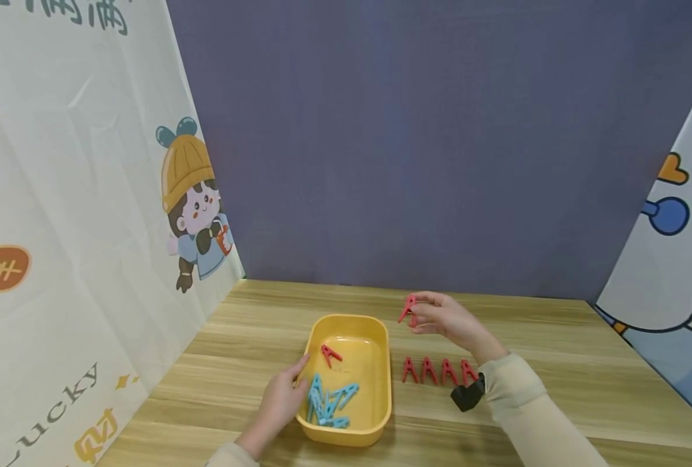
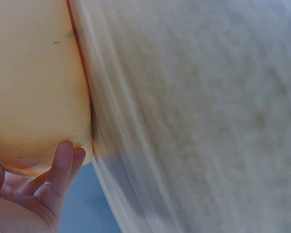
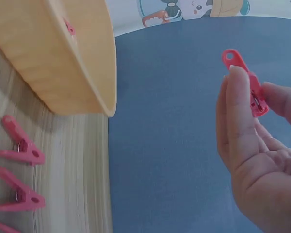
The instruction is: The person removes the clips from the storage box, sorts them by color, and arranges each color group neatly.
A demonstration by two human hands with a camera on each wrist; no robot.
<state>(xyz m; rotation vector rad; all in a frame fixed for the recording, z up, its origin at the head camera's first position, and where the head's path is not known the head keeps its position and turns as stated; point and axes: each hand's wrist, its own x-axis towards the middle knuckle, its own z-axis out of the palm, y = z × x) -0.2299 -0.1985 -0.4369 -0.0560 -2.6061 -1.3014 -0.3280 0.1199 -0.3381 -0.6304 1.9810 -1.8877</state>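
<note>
My right hand (image 1: 447, 319) pinches a red clothespin (image 1: 407, 309) between thumb and fingers, raised above the table beyond the row of pins. In the right wrist view the same red clothespin (image 3: 247, 80) shows its metal spring. At its left side, a yellow plastic basin (image 1: 390, 389) is held by my left hand (image 1: 280, 397), thumb near the rim and fingers against the outer wall (image 2: 43, 92). Inside the basin lie one red clothespin (image 1: 331, 355) and a heap of several light blue clothespins (image 1: 325, 403).
Several red clothespins (image 1: 429, 370) stand in a row on the wooden table (image 1: 439, 428), right of the basin. The black piece (image 1: 468, 394) at my right wrist overlaps the row's end. Behind rises a dark blue backdrop (image 1: 404, 143), with printed white sheets (image 1: 77, 194) at the sides.
</note>
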